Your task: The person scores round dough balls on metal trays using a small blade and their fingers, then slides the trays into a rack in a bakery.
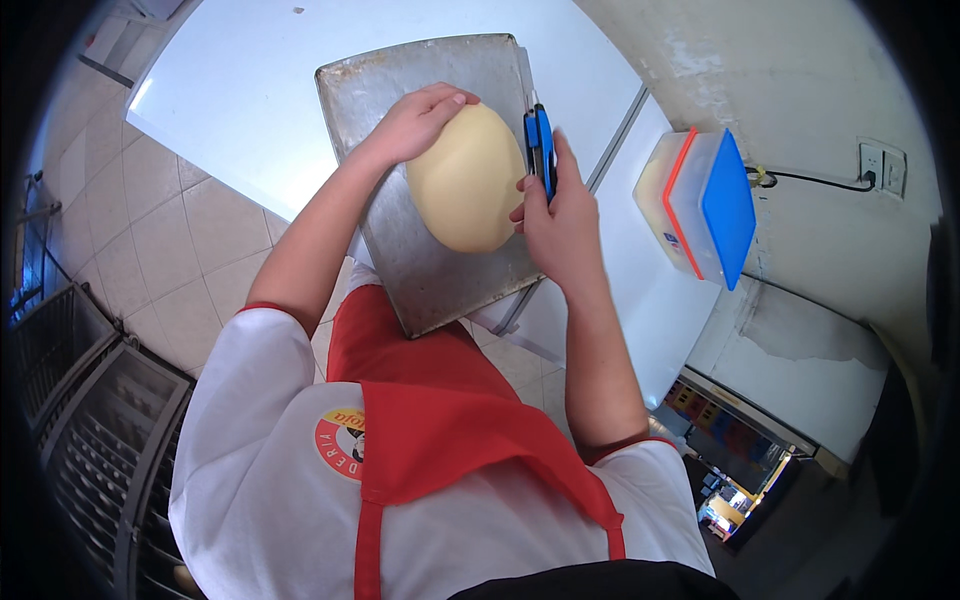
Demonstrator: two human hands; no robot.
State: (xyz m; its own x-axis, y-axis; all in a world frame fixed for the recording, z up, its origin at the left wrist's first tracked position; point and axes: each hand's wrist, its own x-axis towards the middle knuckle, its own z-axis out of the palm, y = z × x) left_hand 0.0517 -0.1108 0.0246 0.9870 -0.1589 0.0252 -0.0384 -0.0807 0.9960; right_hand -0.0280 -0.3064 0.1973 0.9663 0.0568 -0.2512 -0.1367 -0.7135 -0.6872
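A smooth, pale yellow oval of dough (464, 195) rests on a worn metal baking tray (370, 240). My left hand (420, 122) lies over the dough's upper left, with its fingers together and curved round the top. At the dough's right side, my right hand (548, 210) grips a blue and black cutter-like tool (541, 140), held upright along the tray's right edge. The tool's lower part is hidden in my fingers.
The tray sits on a white table (230, 80). To the right are a clear plastic container (680, 200) with blue and red lids, a wall socket (881, 170) with a cord, and a lower shelf (790, 350). Dark metal racks (90, 440) stand on the tiled floor at left.
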